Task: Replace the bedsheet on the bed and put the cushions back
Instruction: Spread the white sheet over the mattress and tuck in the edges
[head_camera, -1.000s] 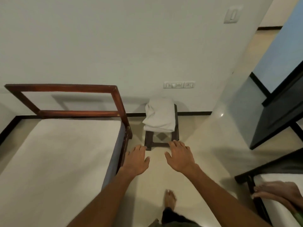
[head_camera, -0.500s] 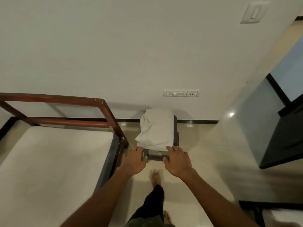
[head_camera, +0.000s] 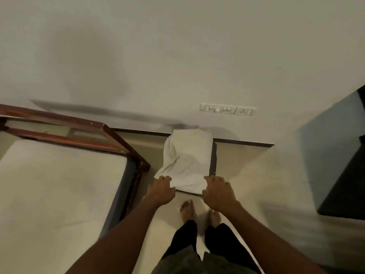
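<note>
Folded white cloth bedsheet (head_camera: pixel 187 163) lies on small dark wooden stool (head_camera: pixel 213 159) by the wall, just beside bare cream mattress (head_camera: pixel 59 194). Left hand (head_camera: pixel 161 191) and right hand (head_camera: pixel 218 194) touch its near corners, fingers bent and slightly spread; actual grip: cannot tell.

Beside the bed (head_camera: pixel 126 194), a small dark tabletop (head_camera: pixel 213 159) stands on the pale tiled floor (head_camera: pixel 246 184), close against the wall. A folded white bedsheet (head_camera: pixel 187 161) lies directly on it, covering nearly all of it and overhanging the near left corner; only a dark strip shows along the right edge. The bed's bare mattress (head_camera: pixel 55 184) sits inside a reddish wooden frame (head_camera: pixel 59 119). My bare feet (head_camera: pixel 187 210) stand on the floor just before the tabletop, and a dark cabinet (head_camera: pixel 343 175) stands to the right.
</note>
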Demonstrator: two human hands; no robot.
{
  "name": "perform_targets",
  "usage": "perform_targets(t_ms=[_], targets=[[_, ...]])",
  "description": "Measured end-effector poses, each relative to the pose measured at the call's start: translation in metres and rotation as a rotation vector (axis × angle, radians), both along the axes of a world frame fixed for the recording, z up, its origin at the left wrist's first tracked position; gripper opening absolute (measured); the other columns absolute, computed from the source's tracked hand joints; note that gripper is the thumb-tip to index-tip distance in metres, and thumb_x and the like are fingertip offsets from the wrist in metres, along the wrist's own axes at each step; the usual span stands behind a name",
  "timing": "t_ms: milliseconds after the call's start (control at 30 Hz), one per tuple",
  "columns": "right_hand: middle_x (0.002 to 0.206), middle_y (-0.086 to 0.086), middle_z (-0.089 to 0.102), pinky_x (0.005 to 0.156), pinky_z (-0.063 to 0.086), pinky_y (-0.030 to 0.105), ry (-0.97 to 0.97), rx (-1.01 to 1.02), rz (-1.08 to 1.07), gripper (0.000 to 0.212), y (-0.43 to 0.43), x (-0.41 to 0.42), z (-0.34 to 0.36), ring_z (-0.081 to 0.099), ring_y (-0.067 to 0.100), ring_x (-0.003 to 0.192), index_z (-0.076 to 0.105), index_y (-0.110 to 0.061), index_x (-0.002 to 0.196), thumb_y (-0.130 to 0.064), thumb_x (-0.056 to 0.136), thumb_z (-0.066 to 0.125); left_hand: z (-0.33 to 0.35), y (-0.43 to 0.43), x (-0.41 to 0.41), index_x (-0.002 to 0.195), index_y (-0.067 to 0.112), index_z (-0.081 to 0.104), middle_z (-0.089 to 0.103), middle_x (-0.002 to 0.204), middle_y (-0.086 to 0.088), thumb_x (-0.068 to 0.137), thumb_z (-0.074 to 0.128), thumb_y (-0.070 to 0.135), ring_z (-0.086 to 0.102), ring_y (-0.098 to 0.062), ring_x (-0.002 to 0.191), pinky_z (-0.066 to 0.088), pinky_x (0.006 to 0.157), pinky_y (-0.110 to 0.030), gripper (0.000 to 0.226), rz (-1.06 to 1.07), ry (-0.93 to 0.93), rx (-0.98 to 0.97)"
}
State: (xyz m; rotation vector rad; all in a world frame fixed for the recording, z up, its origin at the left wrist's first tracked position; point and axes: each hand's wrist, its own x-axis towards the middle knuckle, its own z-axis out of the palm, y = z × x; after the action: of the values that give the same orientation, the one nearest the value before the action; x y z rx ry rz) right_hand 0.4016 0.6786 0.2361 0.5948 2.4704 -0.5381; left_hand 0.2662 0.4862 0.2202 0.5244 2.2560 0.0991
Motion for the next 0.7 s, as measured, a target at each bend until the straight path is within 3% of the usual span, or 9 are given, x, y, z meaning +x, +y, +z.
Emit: perform_targets(t_ms=[167, 300, 433, 567, 633, 700], targets=[[0.153, 0.007, 0.048, 0.113, 0.038, 0.047, -0.031, -0.041, 0.080, 0.058, 0.032, -0.037, -0.033, 0.042, 0.029, 0.141, 0.037, -0.021, 0.154, -0.040, 0.100, 0.047, -0.028, 0.025, -0.025, 0.150, 0.021, 0.043, 0.042, 0.155, -0.009, 0.100, 0.050, 0.047, 0.046, -0.032, 0.139, 0.040, 0.111, -0.051, 0.057, 0.147, -0.029, -0.001], [0.149, 0.007, 0.052, 0.111, 0.039, 0.046, -0.049, -0.057, 0.147, 0.058, 0.054, -0.069, -0.066, 0.045, 0.031, 0.138, 0.039, -0.019, 0.152, -0.040, 0.099, 0.049, -0.065, 0.039, -0.031, 0.146, 0.016, 0.049, 0.046, 0.151, -0.011, 0.099, 0.056, 0.043, 0.047, -0.031, 0.137, 0.043, 0.110, -0.046, 0.054, 0.434, -0.093, 0.053], [0.143, 0.010, 0.055, 0.107, 0.042, 0.047, -0.093, -0.077, 0.176, 0.055, 0.070, -0.092, -0.101, 0.049, 0.033, 0.134, 0.044, -0.016, 0.147, -0.036, 0.096, 0.050, -0.108, 0.049, -0.031, 0.141, 0.007, 0.052, 0.055, 0.140, -0.016, 0.095, 0.064, 0.035, 0.057, -0.033, 0.126, 0.049, 0.105, -0.042, 0.055, 0.800, -0.206, 0.078], [0.142, 0.009, 0.056, 0.106, 0.043, 0.047, -0.111, -0.084, 0.204, 0.054, 0.080, -0.108, -0.132, 0.049, 0.033, 0.133, 0.045, -0.016, 0.147, -0.034, 0.096, 0.051, -0.157, 0.055, -0.034, 0.140, 0.006, 0.049, 0.056, 0.136, -0.016, 0.073, 0.071, 0.044, 0.058, -0.036, 0.121, 0.054, 0.096, -0.048, 0.081, 1.335, -0.380, 0.186], [0.143, 0.009, 0.055, 0.107, 0.043, 0.047, -0.114, -0.091, 0.202, 0.055, 0.082, -0.110, -0.140, 0.048, 0.032, 0.134, 0.044, -0.017, 0.148, -0.034, 0.097, 0.051, -0.173, 0.059, -0.035, 0.142, 0.009, 0.047, 0.057, 0.132, -0.012, 0.079, 0.077, 0.043, 0.059, -0.033, 0.113, 0.052, 0.086, -0.046, 0.077, 1.562, -0.480, 0.228], [0.145, 0.008, 0.054, 0.108, 0.042, 0.046, -0.119, -0.103, 0.199, 0.057, 0.083, -0.112, -0.148, 0.046, 0.031, 0.136, 0.041, -0.017, 0.151, -0.034, 0.098, 0.051, -0.189, 0.064, -0.039, 0.147, 0.011, 0.040, 0.053, 0.135, -0.012, 0.082, 0.080, 0.044, 0.057, -0.032, 0.114, 0.051, 0.089, -0.046, 0.084, 1.698, -0.532, 0.239]])
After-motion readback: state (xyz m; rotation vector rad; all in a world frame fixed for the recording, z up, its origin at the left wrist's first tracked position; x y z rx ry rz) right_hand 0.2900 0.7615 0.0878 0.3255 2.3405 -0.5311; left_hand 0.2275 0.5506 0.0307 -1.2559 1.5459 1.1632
